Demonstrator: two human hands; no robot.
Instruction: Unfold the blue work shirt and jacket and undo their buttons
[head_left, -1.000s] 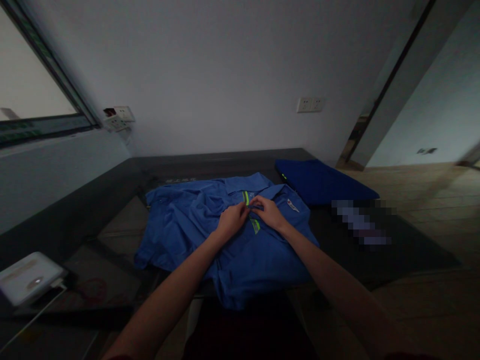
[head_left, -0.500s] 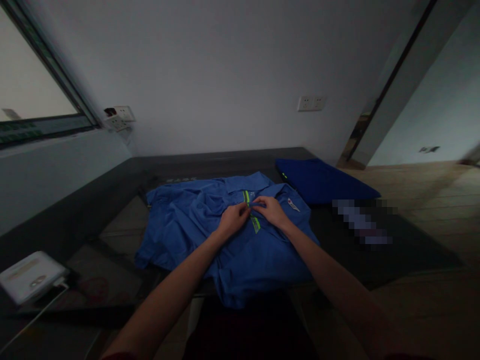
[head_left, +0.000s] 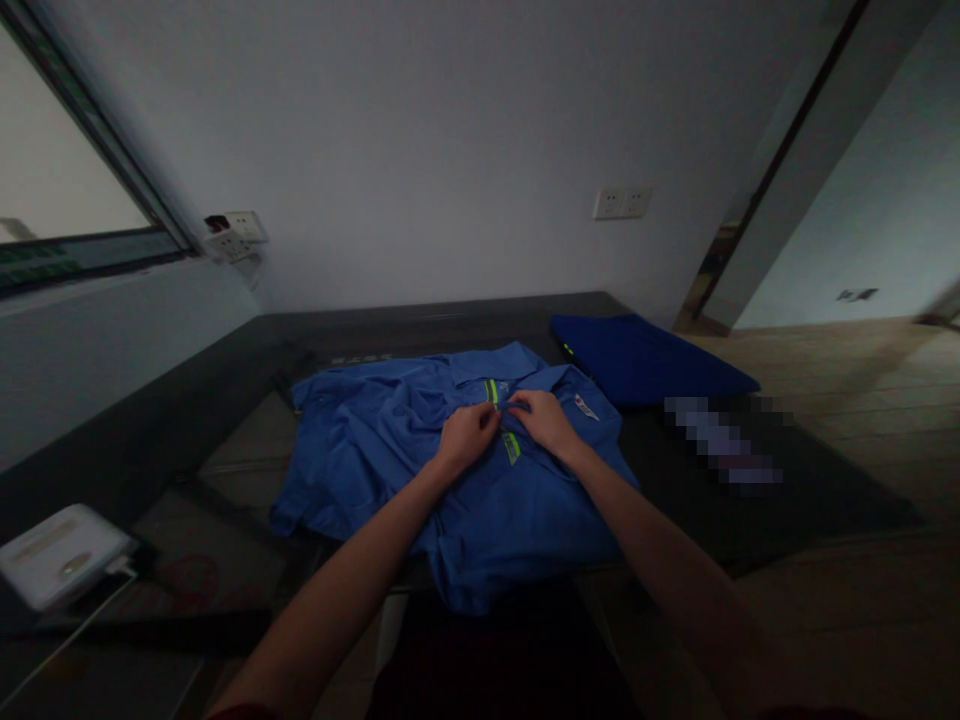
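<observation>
A blue polo shirt (head_left: 375, 450) with neon green stripes on its placket lies spread on a dark table (head_left: 420, 320). My left hand (head_left: 466, 437) and my right hand (head_left: 545, 422) meet at the placket just below the collar. Both hands have their fingers curled and pinched on the shirt's front cloth. The fingertips hide the exact spot they grip.
A folded dark blue garment (head_left: 645, 362) lies at the table's far right. A white device with a cable (head_left: 60, 555) rests at the near left. Wall sockets (head_left: 621, 203) are on the back wall, a window at the left, wooden floor at the right.
Both hands stay at the placket with only slight finger movement. The view has shifted a little.
</observation>
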